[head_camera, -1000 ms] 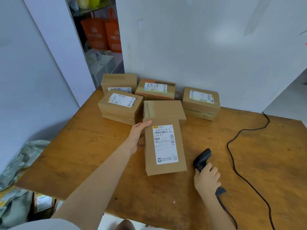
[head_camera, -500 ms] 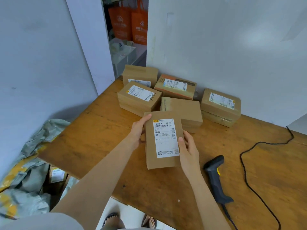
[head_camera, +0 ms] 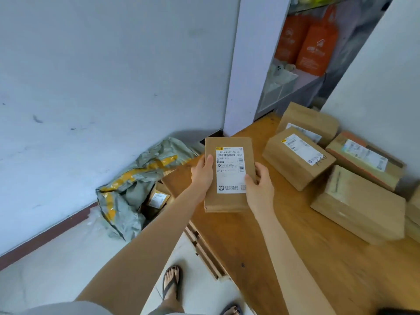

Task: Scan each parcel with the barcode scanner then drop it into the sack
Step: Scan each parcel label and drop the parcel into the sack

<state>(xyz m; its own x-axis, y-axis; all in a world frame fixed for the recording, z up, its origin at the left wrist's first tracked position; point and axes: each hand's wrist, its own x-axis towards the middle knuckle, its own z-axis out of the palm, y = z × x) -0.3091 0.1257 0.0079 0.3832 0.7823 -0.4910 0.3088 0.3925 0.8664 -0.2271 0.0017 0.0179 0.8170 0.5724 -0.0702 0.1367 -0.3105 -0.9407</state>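
Wooden worktop (head_camera: pixel 306 258), orange-brown, bare grain showing along its near part, a small dark spot near its left edge. Left of the worktop: pale floor (head_camera: pixel 56 269) with a dark red skirting strip (head_camera: pixel 45 237) at the foot of a scuffed white wall (head_camera: pixel 102 76). Behind the worktop's far corner, a white post (head_camera: pixel 250 64); right of the post, an open shelf (head_camera: pixel 295 85) with two orange tote bags (head_camera: pixel 311 48) standing side by side and small pale items beside them, too blurred to identify. Feet in dark flip-flops (head_camera: pixel 171 284) on the floor left of the worktop
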